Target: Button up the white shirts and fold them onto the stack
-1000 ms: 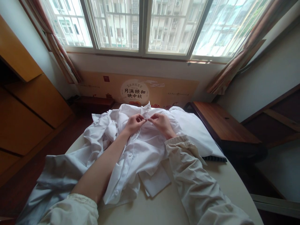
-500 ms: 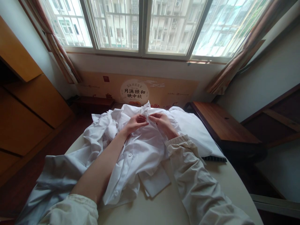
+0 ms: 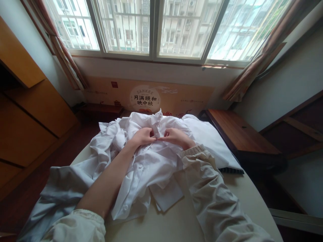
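A white button-up shirt point(image 3: 153, 161) lies rumpled in front of me, its collar pointing toward the window. Buttons show along the front edge nearest me. My left hand point(image 3: 144, 137) pinches the shirt's front strip just below the collar. Opposite it, my right hand point(image 3: 174, 137) is closed on the same strip, thumb and fingertips almost meeting those of the left. A small button shows between the two hands; the cloth under the fingertips is partly hidden.
The shirt rests on a cream round table point(image 3: 174, 225). More crumpled white cloth point(image 3: 108, 137) spreads left and hangs over the edge. Folded white cloth point(image 3: 210, 139) lies on a dark ridged object point(image 3: 232, 170) at right. Beyond stand a brown wooden table point(image 3: 239, 131) and a window point(image 3: 151, 30).
Both hands have moved slightly down the shirt front, toward me, and the collar area is now uncovered. The right hand has turned flatter.
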`<state>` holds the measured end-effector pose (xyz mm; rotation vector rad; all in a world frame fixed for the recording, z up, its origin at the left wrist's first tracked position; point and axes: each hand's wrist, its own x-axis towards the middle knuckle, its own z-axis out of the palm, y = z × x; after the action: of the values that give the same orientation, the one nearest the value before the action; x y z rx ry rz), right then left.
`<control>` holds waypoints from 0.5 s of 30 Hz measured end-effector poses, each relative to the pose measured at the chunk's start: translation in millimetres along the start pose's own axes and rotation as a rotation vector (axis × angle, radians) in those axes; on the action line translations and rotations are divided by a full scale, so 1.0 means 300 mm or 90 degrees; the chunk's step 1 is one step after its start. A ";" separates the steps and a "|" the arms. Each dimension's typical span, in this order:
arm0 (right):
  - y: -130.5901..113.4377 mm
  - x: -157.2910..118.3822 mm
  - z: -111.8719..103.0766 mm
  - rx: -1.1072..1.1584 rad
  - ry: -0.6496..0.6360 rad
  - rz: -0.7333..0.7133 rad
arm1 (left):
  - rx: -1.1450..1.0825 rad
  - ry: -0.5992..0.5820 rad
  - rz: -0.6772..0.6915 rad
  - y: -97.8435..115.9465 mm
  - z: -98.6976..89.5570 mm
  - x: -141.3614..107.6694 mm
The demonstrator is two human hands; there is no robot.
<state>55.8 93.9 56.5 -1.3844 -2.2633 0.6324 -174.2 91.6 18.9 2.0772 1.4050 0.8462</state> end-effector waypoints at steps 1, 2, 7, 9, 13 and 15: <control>-0.002 -0.005 0.001 -0.043 -0.017 0.008 | -0.010 -0.017 -0.001 0.001 -0.010 0.002; -0.007 -0.008 0.005 -0.083 -0.024 0.017 | -0.023 -0.022 0.004 0.002 -0.021 0.003; -0.041 -0.013 0.016 -0.199 0.002 0.039 | -0.058 0.026 0.036 0.008 -0.059 0.013; -0.055 -0.009 0.001 -0.180 0.040 0.030 | -0.063 0.020 0.023 0.011 -0.064 0.019; -0.074 0.015 -0.031 -0.019 0.196 0.006 | -0.122 0.012 0.019 0.026 -0.055 0.032; -0.081 0.030 -0.027 0.072 0.265 -0.004 | -0.148 -0.001 0.014 0.036 -0.047 0.037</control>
<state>39.1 93.4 78.0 -1.3125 -1.8735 0.4151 -174.4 99.0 38.6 1.9191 1.2209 0.9689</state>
